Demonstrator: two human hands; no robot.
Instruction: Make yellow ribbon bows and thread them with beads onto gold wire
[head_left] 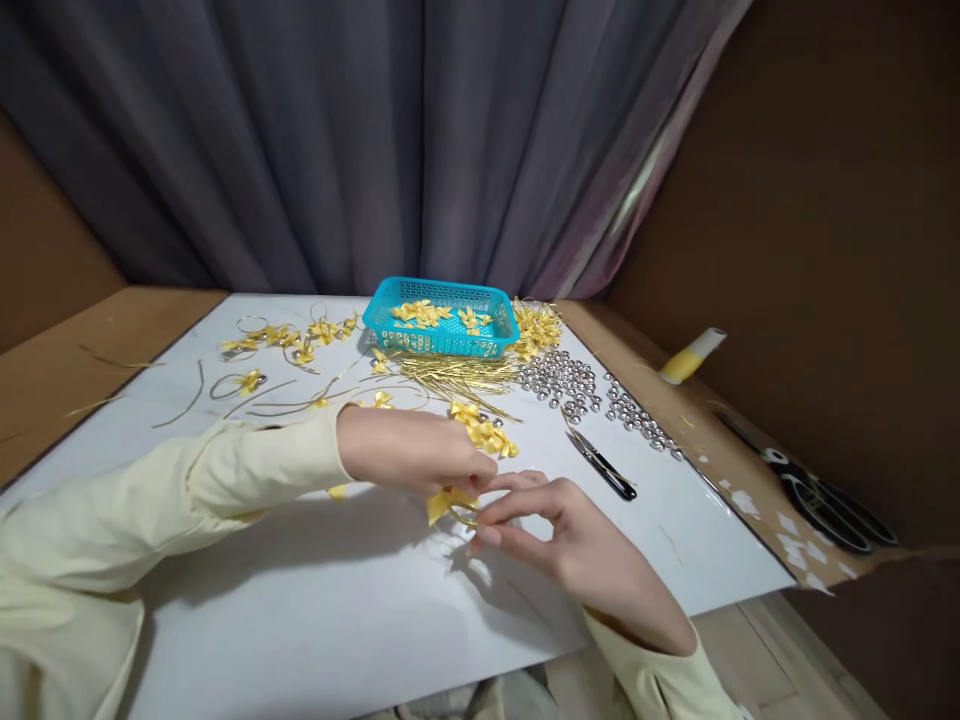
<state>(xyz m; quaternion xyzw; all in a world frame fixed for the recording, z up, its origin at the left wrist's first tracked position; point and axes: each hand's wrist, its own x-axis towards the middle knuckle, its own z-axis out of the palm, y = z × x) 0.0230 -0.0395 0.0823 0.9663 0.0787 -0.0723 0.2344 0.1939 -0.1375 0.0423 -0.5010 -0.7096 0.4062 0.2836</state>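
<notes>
My left hand (424, 448) reaches in from the left, its fingers curled together just above a yellow ribbon bow (444, 505). The bow hangs under those fingertips, though my knuckles hide exactly how it is gripped. A small gold cord loop (463, 516) runs from the bow to my right hand (566, 530), whose thumb and forefinger pinch it. Both hands are slightly above the white board (360, 620), with shadows under them. Right behind my left hand lies a cluster of yellow ribbon bows (487, 432).
A turquoise basket (442, 347) holds yellow bows. Around it lie gold cords (457, 375), a bow pile (538, 328) and silver beads (562, 380). Black-handled snips (604, 466) are right of my hands. Scissors (821, 505) and a yellow-white tube (691, 357) lie farther right. Finished-looking loops (244, 385) sit left.
</notes>
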